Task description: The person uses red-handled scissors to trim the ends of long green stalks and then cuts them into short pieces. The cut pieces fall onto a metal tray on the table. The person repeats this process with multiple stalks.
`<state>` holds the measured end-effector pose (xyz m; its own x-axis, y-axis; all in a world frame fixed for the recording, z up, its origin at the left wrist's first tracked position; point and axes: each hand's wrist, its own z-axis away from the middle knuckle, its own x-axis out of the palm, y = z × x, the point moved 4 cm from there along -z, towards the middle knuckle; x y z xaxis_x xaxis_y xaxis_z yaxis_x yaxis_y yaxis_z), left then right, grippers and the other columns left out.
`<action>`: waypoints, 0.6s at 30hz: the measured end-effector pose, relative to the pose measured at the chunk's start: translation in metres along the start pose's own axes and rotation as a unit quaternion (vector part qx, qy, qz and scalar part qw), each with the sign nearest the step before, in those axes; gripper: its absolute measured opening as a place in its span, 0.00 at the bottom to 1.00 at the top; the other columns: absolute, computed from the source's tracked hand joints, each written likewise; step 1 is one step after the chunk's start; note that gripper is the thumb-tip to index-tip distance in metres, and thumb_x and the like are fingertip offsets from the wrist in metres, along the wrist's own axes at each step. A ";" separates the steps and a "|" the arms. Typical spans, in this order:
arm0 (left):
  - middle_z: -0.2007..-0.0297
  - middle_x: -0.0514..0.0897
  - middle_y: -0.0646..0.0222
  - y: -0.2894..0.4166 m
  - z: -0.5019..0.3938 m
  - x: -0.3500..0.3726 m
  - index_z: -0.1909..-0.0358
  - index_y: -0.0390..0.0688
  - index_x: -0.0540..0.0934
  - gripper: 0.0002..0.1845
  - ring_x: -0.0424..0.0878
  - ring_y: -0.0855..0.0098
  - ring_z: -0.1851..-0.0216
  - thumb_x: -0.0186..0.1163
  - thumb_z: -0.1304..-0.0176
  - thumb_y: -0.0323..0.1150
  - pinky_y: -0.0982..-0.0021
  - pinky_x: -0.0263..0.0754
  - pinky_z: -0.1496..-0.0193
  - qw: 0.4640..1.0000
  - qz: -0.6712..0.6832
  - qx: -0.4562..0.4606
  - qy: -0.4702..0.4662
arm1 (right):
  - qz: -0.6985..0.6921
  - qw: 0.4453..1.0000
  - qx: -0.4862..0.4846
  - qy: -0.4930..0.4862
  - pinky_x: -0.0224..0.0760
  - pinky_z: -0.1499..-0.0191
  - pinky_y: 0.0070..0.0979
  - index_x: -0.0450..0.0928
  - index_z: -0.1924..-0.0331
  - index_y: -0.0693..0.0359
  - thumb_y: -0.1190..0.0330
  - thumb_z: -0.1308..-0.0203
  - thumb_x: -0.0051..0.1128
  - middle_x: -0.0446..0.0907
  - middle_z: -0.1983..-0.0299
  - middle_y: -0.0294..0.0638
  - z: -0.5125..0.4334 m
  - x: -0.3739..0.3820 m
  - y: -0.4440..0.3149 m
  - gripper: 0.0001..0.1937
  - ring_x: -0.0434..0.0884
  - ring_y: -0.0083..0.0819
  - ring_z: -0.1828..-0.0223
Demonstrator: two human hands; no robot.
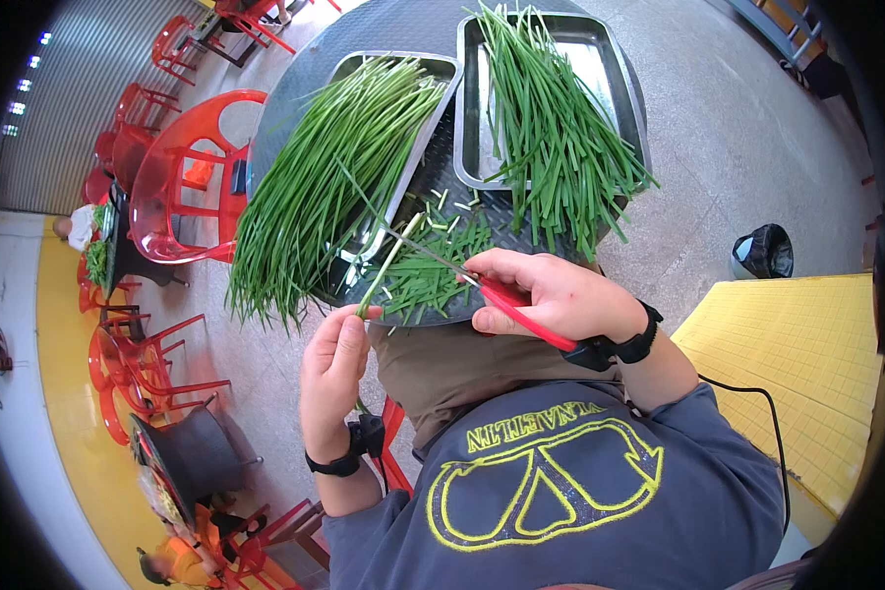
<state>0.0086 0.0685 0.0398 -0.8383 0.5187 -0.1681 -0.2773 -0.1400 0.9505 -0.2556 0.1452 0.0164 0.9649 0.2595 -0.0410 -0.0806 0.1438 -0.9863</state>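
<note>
My left hand [335,354] pinches a few stalks of garlic chives [391,265], their pale ends pointing away from me. In my right hand [553,295] is a pair of scissors [512,306] with red handles, its blades near the pale part of the stalks; whether they touch is unclear. A heap of long chives [339,162] fills the left metal tray [455,70] and hangs over its near side. More chives [546,140] lie across the right metal tray [472,158]. Between the trays and me, cut green leaves [442,276] and pale stem ends [442,199] are scattered.
The dark round table [383,29] has a textured top. A red transparent chair [155,214] stands at its left, with several more beyond. On the right are a black-lined bin [771,254] and a yellow tiled counter [782,354]. A person in orange [181,557] sits at lower left.
</note>
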 end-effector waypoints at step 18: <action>0.77 0.63 0.89 -0.043 -0.024 0.019 0.48 0.38 0.81 0.16 0.54 0.91 0.79 0.52 0.17 0.40 0.82 0.46 0.77 0.989 0.068 -0.121 -0.047 | -0.084 0.995 0.049 0.028 0.75 0.50 0.26 0.74 0.38 0.66 0.54 0.25 0.61 0.87 0.57 0.41 0.002 0.007 0.052 0.25 0.83 0.25 0.56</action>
<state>-0.0066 0.0646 -0.0103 -0.8315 0.5555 -0.0077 -0.2789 -0.4054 0.8705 -0.2533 0.1568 -0.0347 0.9790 0.1705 0.1115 0.0616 0.2739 -0.9598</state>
